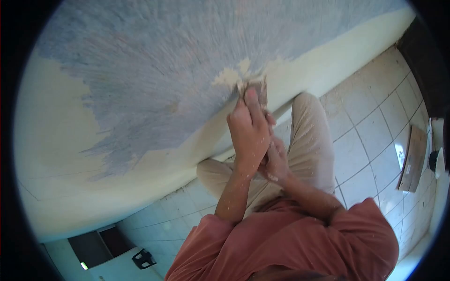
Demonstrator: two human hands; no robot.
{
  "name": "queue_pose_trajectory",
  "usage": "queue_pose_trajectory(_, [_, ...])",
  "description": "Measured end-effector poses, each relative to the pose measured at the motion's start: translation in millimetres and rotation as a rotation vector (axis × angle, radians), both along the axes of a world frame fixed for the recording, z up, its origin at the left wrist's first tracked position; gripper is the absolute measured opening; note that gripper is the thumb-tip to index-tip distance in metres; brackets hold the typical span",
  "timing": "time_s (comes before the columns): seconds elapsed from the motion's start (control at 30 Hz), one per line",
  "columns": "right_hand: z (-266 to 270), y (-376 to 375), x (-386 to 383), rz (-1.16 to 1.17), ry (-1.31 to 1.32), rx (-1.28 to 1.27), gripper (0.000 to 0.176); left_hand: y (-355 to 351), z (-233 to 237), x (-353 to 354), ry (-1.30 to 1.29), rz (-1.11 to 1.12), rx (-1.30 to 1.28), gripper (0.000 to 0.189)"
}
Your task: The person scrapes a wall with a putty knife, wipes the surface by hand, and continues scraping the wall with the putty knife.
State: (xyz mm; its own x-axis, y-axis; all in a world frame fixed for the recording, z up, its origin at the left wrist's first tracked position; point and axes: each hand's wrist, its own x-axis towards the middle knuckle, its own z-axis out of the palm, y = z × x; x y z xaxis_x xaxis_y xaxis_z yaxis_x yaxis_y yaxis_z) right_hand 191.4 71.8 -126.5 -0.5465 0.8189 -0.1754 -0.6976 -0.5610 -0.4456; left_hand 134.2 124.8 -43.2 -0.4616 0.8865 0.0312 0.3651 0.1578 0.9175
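A paint scraper [263, 91] with a wide, stained blade rests its front edge against the wall [154, 70], where a pale coating meets a bare grey-blue patch. My left hand [248, 131] is closed around the scraper near the blade, its thumb lying along the blade. Just behind and below it, my right hand [276, 161] is closed on the scraper's handle end, which is mostly hidden by the fingers. Pale flecks dot both hands and forearms. Ragged pale coating [227, 76] remains beside the blade.
My bent knees in beige trousers [309, 136] come close to the wall. White floor tiles [370, 131] carry scattered flecks. A wooden board [414, 159] lies at the right, near a round white object [439, 163]. A dark stool-like object [143, 258] stands at the lower left.
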Motion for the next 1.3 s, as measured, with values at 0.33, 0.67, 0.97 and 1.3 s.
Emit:
queue_pose_trajectory(0.33, [7.9, 9.9, 2.6, -0.015, -0.039, 0.028, 0.025, 6.6, -0.9, -1.6, -0.018, -0.005, 0.018, 0.049])
queue_pose_trajectory(0.67, [14.5, 5.6, 8.1, 0.071, 0.012, 0.063, 0.020, -0.2, 10.6, 0.0, -0.122, -0.010, 0.025, 0.051])
queue_pose_trajectory(0.97, [21.4, -3.1, 3.7, 0.007, -0.041, 0.014, 0.021, -6.1, 0.2, -4.1, -0.029, 0.019, 0.014, 0.048])
queue_pose_trajectory(1.3, [17.0, 2.4, 1.2, -0.015, -0.012, 0.023, 0.025, 0.9, 9.5, -1.8, -0.057, -0.015, 0.027, 0.050])
